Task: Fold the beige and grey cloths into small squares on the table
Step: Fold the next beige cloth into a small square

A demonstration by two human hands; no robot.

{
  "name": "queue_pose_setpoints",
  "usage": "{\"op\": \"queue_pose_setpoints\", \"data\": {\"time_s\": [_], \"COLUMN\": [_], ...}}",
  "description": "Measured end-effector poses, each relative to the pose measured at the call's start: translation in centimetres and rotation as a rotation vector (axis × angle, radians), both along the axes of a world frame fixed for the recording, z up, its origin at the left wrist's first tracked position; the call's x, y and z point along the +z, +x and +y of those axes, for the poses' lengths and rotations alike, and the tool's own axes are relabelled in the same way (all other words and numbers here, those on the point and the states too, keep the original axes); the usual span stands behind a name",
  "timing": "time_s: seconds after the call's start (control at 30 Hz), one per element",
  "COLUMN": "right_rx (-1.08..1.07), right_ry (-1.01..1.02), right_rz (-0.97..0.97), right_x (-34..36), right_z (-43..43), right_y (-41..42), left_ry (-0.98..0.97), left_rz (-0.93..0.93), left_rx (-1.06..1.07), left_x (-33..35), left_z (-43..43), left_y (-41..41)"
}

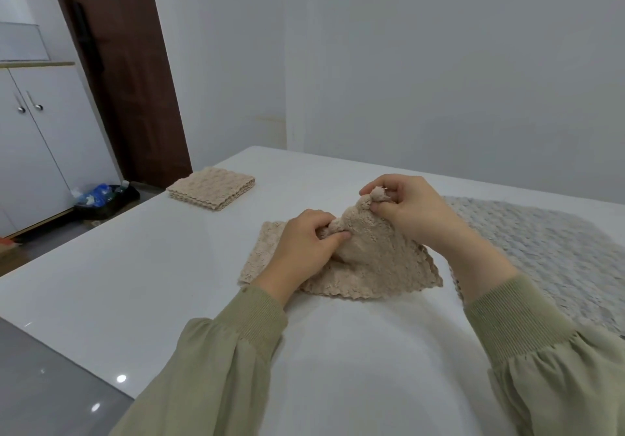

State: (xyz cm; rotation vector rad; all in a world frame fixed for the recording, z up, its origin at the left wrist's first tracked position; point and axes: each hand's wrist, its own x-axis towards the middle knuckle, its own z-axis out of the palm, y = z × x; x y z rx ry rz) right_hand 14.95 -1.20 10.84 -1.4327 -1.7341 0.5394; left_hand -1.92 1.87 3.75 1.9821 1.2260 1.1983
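Note:
A beige textured cloth lies partly folded in the middle of the white table, its far part lifted off the surface. My left hand pinches a raised fold near the cloth's centre. My right hand grips a lifted corner higher up and to the right. A grey cloth lies spread flat on the table to the right, partly under my right forearm. A beige cloth folded into a small square rests near the table's far left corner.
The table's left edge runs diagonally above a grey floor. Beyond stand a white cabinet, a brown door and a dark tray of bottles on the floor. A pale wall backs the table.

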Motion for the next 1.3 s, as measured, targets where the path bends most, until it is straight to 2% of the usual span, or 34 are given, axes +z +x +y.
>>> {"op": "queue_pose_setpoints", "data": {"time_s": [0.07,0.2,0.27,0.33,0.47,0.57,0.63,0.77,0.83,0.9,1.0,1.1,1.17,1.23,1.3], "right_rx": [-0.018,-0.033,-0.067,-0.13,-0.247,-0.145,-0.107,-0.184,-0.22,-0.226,-0.235,-0.235,-0.27,-0.277,-0.295], "right_ry": [-0.069,-0.352,-0.432,-0.422,-0.345,-0.421,-0.455,-0.433,-0.436,-0.417,-0.321,-0.305,-0.258,-0.156,-0.076], "right_rz": [-0.043,-0.455,-0.531,-0.349,0.223,0.601,0.762,0.804,0.79,0.682,0.43,0.541,0.504,0.375,0.259], "right_x": [0.2,-0.1,-1.0,-1.9,-3.3,-4.3,-4.2,-4.2,-4.1,-4.1,-4.8,-6.6,-7.9,-8.8,-9.3], "right_z": [-0.1,0.0,0.6,1.2,2.2,2.4,2.2,2.1,2.0,1.7,1.9,2.7,3.3,3.4,3.3], "right_y": [0.0,0.8,1.4,2.1,2.7,2.6,2.5,2.4,2.4,2.7,3.1,2.7,2.5,2.4,2.2], "left_ry": [0.05,0.13,0.14,0.112,-0.008,-0.032,-0.171,-0.749,-0.889,-0.954,-0.938,-0.862,-0.795,-0.629,-0.356], "left_rz": [-0.002,0.011,0.043,0.114,0.264,0.196,0.083,-0.192,-0.27,-0.244,-0.098,-0.032,0.016,0.146,0.356], "left_rx": [0.055,0.189,0.234,0.249,0.154,0.09,0.014,-0.305,-0.415,-0.462,-0.375,-0.183,-0.059,0.069,0.234], "left_x": [-0.1,-0.2,-0.2,-0.1,-0.4,-0.2,0.4,1.4,1.8,1.9,1.3,0.6,0.2,-0.1,-0.4], "left_z": [0.3,0.7,1.0,1.3,1.8,1.5,1.3,0.1,-0.5,-0.7,-0.1,0.7,1.0,1.1,0.9], "left_y": [-0.3,-1.1,-1.4,-1.8,-2.5,-2.3,-2.2,-2.2,-1.8,-1.6,-1.8,-2.2,-2.4,-2.3,-2.2]}}
